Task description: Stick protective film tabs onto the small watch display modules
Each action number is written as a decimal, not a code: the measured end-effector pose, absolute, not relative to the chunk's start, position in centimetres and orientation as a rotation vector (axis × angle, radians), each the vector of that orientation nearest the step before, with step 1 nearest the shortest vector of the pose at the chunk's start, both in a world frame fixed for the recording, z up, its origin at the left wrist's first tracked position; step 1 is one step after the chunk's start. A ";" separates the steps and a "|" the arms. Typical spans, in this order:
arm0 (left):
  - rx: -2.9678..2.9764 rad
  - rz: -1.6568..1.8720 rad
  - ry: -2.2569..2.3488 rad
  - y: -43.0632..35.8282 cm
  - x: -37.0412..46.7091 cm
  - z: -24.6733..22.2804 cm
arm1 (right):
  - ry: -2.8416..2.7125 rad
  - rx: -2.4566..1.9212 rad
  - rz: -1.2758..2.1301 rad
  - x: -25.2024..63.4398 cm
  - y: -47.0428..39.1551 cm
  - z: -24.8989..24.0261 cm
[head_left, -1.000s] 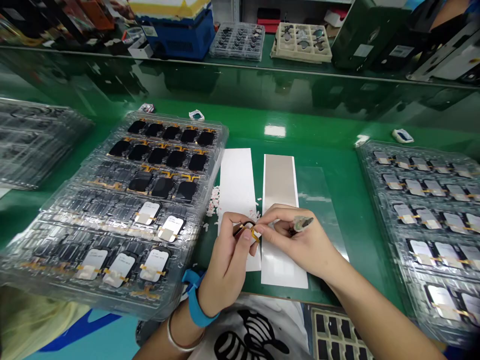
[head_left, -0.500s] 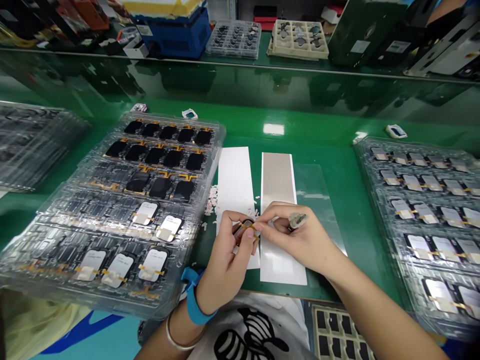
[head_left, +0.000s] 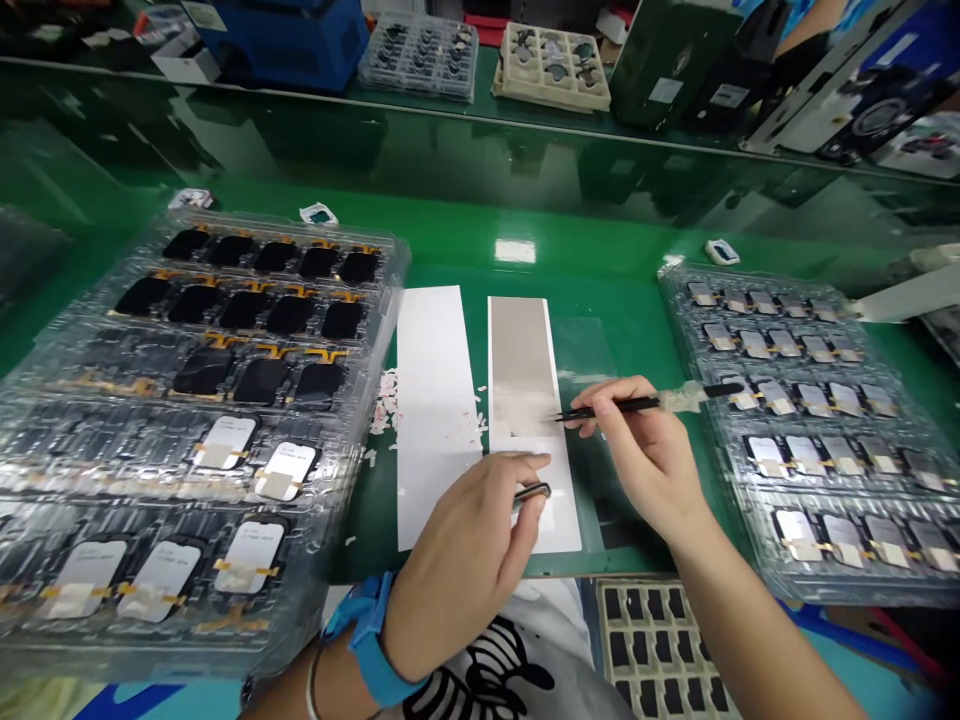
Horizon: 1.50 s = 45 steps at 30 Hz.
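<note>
My left hand is closed on a small screen module, held over the lower end of a sticker sheet. Only the module's dark rounded edge shows between thumb and fingers. My right hand grips black tweezers, whose rear part is wrapped in clear tape. Their tips point left, at the right edge of the sheet of beige stickers; whether they touch it I cannot tell. Left of that sheet lies a white paper strip.
Small white-pink scraps lie beside the white strip. A clear tray of screens stands at left, another tray at right. Below the bench edge sits a cream tray with black pieces. A shelf crosses the back.
My hands have moved apart. The right hand went right and now has the tweezers turned forward in its fingers. My left hand turned palm down with the module. The view shifted right.
</note>
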<state>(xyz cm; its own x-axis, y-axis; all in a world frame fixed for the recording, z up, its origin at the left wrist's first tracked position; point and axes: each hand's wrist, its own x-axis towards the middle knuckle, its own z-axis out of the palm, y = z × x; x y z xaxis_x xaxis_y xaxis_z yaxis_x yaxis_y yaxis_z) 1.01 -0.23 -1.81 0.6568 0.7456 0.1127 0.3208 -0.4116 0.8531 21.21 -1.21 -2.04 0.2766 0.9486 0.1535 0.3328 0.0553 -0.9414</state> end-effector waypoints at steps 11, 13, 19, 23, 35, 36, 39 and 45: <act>2.343 0.396 0.701 0.5 2.9 -2.4 | -0.991 -1.487 0.745 21.8 -1.8 -3.9; 2.343 0.396 0.693 0.5 2.9 -2.4 | -0.975 -1.504 0.761 21.7 -1.7 -3.9; 2.261 0.439 0.697 0.5 3.0 -2.5 | -0.867 -1.404 0.921 22.1 -1.9 -3.3; 1.946 0.626 0.812 0.4 2.6 -2.5 | -0.762 -1.252 0.794 21.7 -2.8 -2.3; 0.974 0.730 0.686 0.6 2.2 -0.8 | -0.678 -1.070 0.585 14.9 -4.0 -1.4; 0.978 0.736 0.685 0.5 2.3 -1.0 | -0.672 -1.070 0.583 14.7 -3.9 -1.4; 1.009 0.792 0.724 0.2 2.4 -1.4 | -0.667 -1.068 0.572 14.3 -3.9 -1.5; 1.093 0.850 0.735 0.0 2.6 -2.2 | -0.656 -1.167 0.581 13.8 -3.9 -1.8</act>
<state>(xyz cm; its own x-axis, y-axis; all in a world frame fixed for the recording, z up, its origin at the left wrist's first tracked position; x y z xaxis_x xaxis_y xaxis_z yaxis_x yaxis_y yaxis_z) 2.57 0.04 -2.18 0.4880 0.8680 -0.0924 -0.2164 0.2228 0.9505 13.77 -3.94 -1.77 0.6798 0.7150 0.1635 -0.0765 0.2909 -0.9537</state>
